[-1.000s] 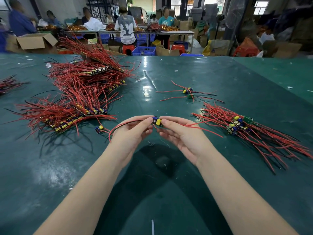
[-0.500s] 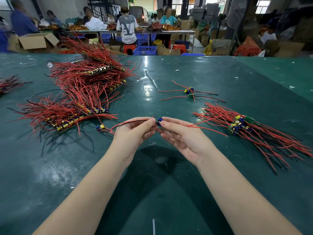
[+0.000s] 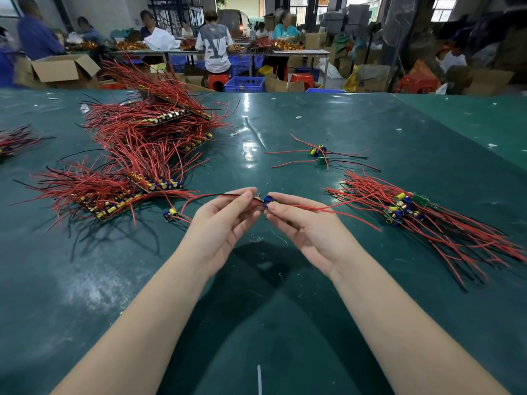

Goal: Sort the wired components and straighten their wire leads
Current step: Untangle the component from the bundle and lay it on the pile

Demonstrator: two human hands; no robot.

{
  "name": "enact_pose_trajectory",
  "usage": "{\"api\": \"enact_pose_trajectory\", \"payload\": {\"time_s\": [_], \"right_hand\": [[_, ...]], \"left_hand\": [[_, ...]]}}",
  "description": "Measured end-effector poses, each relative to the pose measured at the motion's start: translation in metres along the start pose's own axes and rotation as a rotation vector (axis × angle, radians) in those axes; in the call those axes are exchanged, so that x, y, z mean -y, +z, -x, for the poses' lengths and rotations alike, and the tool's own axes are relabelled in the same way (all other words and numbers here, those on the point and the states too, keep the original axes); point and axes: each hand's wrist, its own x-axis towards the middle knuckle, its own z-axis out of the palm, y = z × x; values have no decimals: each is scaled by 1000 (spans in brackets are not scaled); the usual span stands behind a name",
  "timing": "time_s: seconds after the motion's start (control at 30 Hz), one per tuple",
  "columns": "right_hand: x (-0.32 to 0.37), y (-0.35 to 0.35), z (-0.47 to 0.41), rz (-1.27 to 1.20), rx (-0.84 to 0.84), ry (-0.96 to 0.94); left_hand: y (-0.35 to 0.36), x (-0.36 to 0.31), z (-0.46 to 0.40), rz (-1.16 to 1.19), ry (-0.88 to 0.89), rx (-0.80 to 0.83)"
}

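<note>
Above the green table (image 3: 285, 323), my right hand (image 3: 305, 226) pinches a small wired component (image 3: 267, 201) with a blue part on it. Its red leads trail right past my right hand. My left hand (image 3: 225, 223) pinches the red and black leads (image 3: 211, 197) that run off to the left of the component. A sorted heap of components with red leads (image 3: 427, 223) lies to the right. A big tangled pile of wired boards (image 3: 134, 166) covers the left of the table. One loose component (image 3: 171, 213) lies beside my left hand.
A few loose components with spread leads (image 3: 319, 155) lie on the table beyond my hands. Another small bundle (image 3: 14, 141) sits at the far left edge. People work at tables in the background, with cardboard boxes (image 3: 60, 69) and blue crates (image 3: 243, 84) around them.
The component has turned between my fingers, so its yellow part is hidden and only the blue shows. My left fingers have slid a little leftward along the leads.
</note>
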Motion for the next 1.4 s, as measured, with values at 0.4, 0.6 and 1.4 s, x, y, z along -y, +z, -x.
{"api": "enact_pose_trajectory", "payload": {"time_s": [0.4,0.6,1.4], "right_hand": [[-3,-3,1,235,52,-89],[-8,0,2,355,166,-138],[-5,2,-2,-154,-54,140]], "left_hand": [[-3,-2,-2,-67,-286,-198],[-5,-1,-4,-65,-222,-161],[-4,-7,-5,157,-105,-170]]}}
